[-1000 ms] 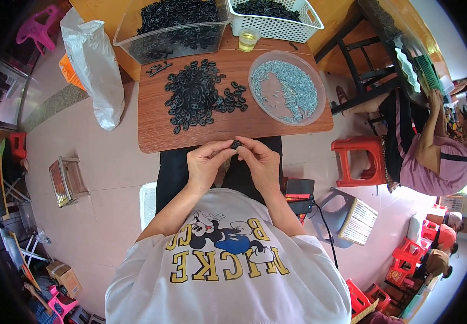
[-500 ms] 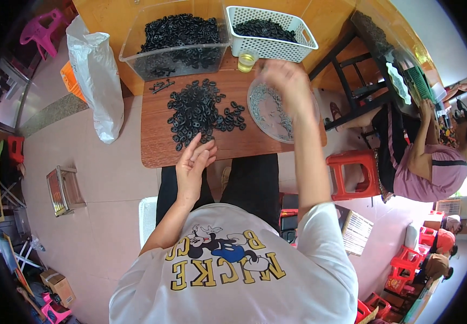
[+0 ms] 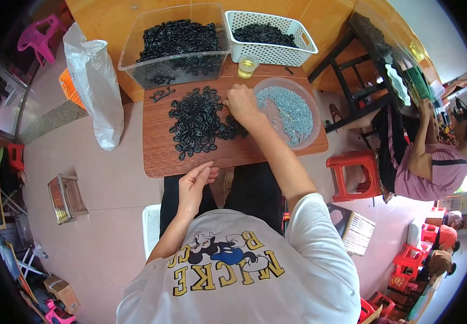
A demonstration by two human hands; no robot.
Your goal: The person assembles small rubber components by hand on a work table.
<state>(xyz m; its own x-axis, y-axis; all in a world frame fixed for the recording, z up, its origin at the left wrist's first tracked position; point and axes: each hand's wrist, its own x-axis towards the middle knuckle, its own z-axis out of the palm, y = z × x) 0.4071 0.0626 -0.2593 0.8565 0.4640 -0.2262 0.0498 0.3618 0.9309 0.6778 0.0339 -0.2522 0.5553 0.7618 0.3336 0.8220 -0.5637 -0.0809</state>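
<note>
A pile of small black oval pieces with holes point(image 3: 197, 116) lies on the reddish-brown wooden table point(image 3: 160, 162). My right hand point(image 3: 241, 103) is at the pile's right upper edge, fingers curled down and closed; whatever is in them is hidden. Just in front of the table's near edge, my left hand point(image 3: 193, 182) has its thumb and fingertips pressed together; anything between them is too small to make out. To the right of my right hand sits a round clear dish point(image 3: 315, 105) with many small silvery-blue metal pieces point(image 3: 293, 110), perhaps screws.
Behind the table's far part stand a clear plastic bin point(image 3: 152, 70) and a white perforated basket point(image 3: 271, 55), both holding black pieces. A small cup of yellow liquid point(image 3: 247, 67) stands before the basket. A few dark thin parts point(image 3: 162, 94) lie left. A person point(image 3: 428, 156) sits at right.
My right hand has moved left from above the round dish to the pile's edge. My left hand has drawn slightly back from the pile toward me, its fingers closing together.
</note>
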